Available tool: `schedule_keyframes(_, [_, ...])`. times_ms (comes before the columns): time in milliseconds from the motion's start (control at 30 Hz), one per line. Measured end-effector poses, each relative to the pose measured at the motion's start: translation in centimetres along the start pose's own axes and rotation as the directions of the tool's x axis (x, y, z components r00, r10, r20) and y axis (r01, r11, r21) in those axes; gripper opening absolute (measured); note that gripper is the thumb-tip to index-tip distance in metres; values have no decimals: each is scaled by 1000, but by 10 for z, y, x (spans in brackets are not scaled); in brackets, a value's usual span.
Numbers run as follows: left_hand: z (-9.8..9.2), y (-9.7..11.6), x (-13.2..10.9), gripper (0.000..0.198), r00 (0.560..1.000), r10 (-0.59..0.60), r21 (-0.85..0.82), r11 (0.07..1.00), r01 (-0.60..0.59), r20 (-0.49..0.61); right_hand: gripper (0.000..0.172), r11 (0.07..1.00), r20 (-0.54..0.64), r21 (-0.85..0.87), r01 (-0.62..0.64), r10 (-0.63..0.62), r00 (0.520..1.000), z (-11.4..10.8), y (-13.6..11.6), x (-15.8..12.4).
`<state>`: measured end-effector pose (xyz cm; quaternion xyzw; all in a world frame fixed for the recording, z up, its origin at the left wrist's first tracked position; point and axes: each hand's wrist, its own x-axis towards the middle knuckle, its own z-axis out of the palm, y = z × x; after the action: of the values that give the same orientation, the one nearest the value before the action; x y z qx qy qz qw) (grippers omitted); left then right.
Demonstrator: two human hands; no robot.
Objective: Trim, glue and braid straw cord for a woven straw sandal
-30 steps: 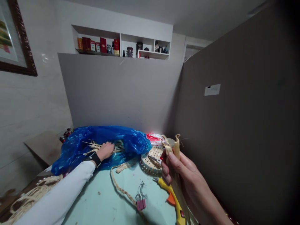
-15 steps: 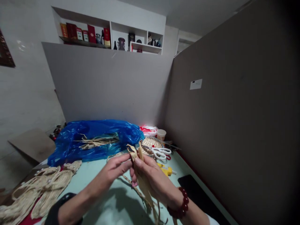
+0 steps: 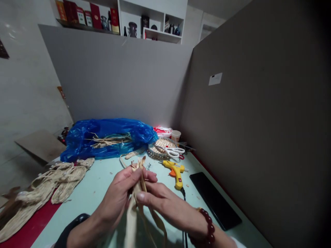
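Note:
My left hand (image 3: 120,189) pinches the upper end of a bundle of pale, dried husk strips (image 3: 131,220) between thumb and fingers. The loose ends hang down toward me over the table. My right hand (image 3: 165,201) closes on the same strips just below, its thumb pressing them from the near side. Parts of its fingers are hidden behind the bundle. Beyond the right hand lies a yellow glue gun (image 3: 177,171) with a black cord. White-handled scissors (image 3: 174,151) rest on a round woven basket (image 3: 152,151) farther back.
Woven straw sandals (image 3: 69,179) lie at the left on a red cloth (image 3: 38,224). A blue plastic bag (image 3: 77,137) holding more strips (image 3: 111,140) spreads across the back. A paper cup (image 3: 176,135) stands behind the basket. A black phone-like slab (image 3: 214,199) lies right, beside the grey partition (image 3: 245,120).
My left hand has come in and now grips the top of the strips. The right hand has moved lower on them. The view has tilted down, showing more of the table.

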<state>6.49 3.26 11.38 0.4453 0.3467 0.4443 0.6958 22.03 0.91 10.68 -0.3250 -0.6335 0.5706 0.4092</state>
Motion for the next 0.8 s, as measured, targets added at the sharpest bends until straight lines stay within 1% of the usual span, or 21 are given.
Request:
schedule_keyframes(33, [-4, 0, -1, 25, 999, 36, -1, 999, -36, -15, 22, 999, 8, -54, 2, -2, 1000, -5, -1, -2])
schedule_keyframes(100, [-10, -1, -3, 22, 997, 75, 20, 997, -74, -31, 28, 989, -83, -150, -4, -9, 996, -16, -3, -3])
schedule_keyframes(167, [-15, -5, -4, 20, 999, 45, 75, 996, -45, -5, 33, 978, -202, -211, -4, -39, 979, -23, -3, -1])
schedule_keyframes(233, [-17, -12, -4, 22, 999, -21, 131, 991, 15, 47, 30, 970, -238, -240, 30, -89, 967, -24, -1, 3])
schedule_keyframes(333, [-19, -20, -3, 27, 984, -132, 205, 973, 105, 123, 23, 973, -203, -212, 95, -139, 969, -19, 11, 8])
schedule_keyframes(400, [-22, -23, -2, 29, 966, -204, 258, 953, 159, 158, 19, 979, -182, -176, 107, -139, 973, -15, 22, 10])
schedule_keyframes(533, [-33, -27, 2, 32, 934, -296, 359, 909, 211, 201, 18, 993, -126, -97, 66, -78, 989, -16, 42, 9])
schedule_keyframes(600, [-37, -30, 3, 30, 918, -330, 400, 889, 224, 219, 19, 997, -59, -68, 39, -43, 997, -19, 48, 8])
schedule_keyframes(667, [-39, -33, 3, 29, 904, -366, 417, 873, 251, 221, 16, 998, 7, -59, 15, -14, 1000, -21, 51, 7])
schedule_keyframes(733, [-39, -38, 1, 27, 892, -402, 406, 865, 295, 206, 12, 994, 13, -107, 19, -18, 1000, -20, 51, 6])
schedule_keyframes(800, [-40, -43, -2, 25, 889, -420, 380, 864, 330, 182, 11, 974, -44, -218, 60, -71, 996, -15, 49, 3])
